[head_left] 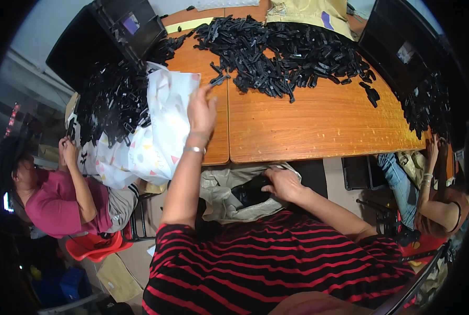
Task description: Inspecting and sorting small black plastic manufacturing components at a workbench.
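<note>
My left hand (202,111) is raised over the table's near side, slightly blurred, its fingers apart. Just past its fingertips lie a few small black plastic clip-like pieces (220,80); I cannot make out whether the fingers touch them. Against my lap, below the table edge, rests a pale woven sack (219,184) with its mouth spread wide. Dark black contents (253,191) show inside it. My right hand (284,184) hangs over the sack's right rim, thumb and fingers apart, with nothing visible between them.
A large heap of black pieces (276,58) covers the table's (308,126) far side. Black crates (129,31) spill more pieces left and right. A white patterned plastic sheet (163,121) drapes on the left. One person (61,202) sits left, another (439,210) right.
</note>
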{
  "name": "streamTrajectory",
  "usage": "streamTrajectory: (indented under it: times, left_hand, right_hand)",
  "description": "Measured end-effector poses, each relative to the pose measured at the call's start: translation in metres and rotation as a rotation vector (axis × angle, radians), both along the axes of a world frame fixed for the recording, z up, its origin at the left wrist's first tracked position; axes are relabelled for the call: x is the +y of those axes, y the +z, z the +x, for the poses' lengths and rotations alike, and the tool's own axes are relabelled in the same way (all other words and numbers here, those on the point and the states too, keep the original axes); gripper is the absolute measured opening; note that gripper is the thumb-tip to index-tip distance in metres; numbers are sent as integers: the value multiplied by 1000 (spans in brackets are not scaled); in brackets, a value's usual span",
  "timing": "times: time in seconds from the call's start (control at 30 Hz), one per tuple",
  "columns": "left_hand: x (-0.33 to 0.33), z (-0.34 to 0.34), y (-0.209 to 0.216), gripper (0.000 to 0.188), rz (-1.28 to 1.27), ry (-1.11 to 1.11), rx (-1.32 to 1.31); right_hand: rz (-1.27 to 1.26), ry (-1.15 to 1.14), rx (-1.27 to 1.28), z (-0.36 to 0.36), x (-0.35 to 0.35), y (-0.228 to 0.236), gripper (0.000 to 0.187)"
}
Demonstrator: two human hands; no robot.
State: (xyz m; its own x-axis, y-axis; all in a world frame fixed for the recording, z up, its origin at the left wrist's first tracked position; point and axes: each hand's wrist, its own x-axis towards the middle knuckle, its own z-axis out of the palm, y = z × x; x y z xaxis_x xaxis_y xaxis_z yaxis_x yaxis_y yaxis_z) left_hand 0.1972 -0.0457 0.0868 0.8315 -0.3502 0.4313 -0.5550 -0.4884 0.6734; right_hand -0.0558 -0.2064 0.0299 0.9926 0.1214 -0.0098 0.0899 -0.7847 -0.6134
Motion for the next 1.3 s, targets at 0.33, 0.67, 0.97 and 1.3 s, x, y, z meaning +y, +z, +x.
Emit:
streamTrajectory:
  times: [0.33, 0.67, 0.97, 1.3]
  left_hand:
    - [-44, 50, -31, 26, 306, 118, -179]
    - [-48, -9, -30, 18, 164, -57, -326]
    - [-50, -44, -28, 15, 107, -129, -201]
    - [-46, -44, -30, 15, 117, -87, -211]
  right_hand:
    - [170, -29, -269, 32, -59, 48, 18]
    - [-226, -584, -427, 133, -198, 45, 19]
    - [-211, -853, -56, 177, -201, 55, 37]
    - [155, -796, -46, 161, -218, 39, 23]
